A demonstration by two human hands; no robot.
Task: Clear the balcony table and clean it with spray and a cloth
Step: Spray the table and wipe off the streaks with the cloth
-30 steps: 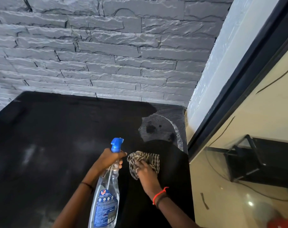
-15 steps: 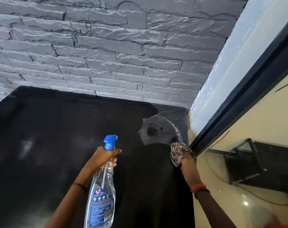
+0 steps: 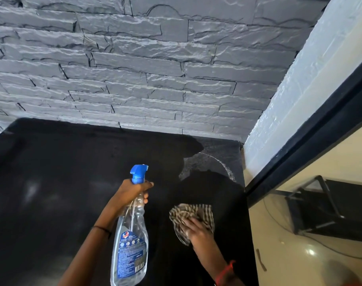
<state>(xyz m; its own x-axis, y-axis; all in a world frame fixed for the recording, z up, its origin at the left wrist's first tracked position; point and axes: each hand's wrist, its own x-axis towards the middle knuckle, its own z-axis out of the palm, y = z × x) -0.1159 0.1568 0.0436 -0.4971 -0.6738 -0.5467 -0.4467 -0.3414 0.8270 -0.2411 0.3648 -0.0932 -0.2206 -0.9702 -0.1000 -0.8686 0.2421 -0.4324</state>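
The black balcony table [image 3: 52, 182] fills the lower left of the head view, its surface dark and wet except for a dry grey patch [image 3: 213, 164] at the far right corner. My left hand [image 3: 130, 193] grips the neck of a clear spray bottle [image 3: 131, 240] with a blue trigger head, held upright above the table. My right hand [image 3: 196, 232] presses a checked cloth [image 3: 192, 213] flat on the tabletop near the right edge, fingers spread over it.
A grey stone-clad wall [image 3: 134, 69] backs the table. A white wall and a black door frame [image 3: 320, 137] run along the right. Beyond it lie a glossy floor [image 3: 300, 254], a dark stand [image 3: 324, 209] and a cable.
My right hand slid the cloth from mid-table out to the right edge, then back toward me and left. The bottle stayed in my left hand, nearly still.
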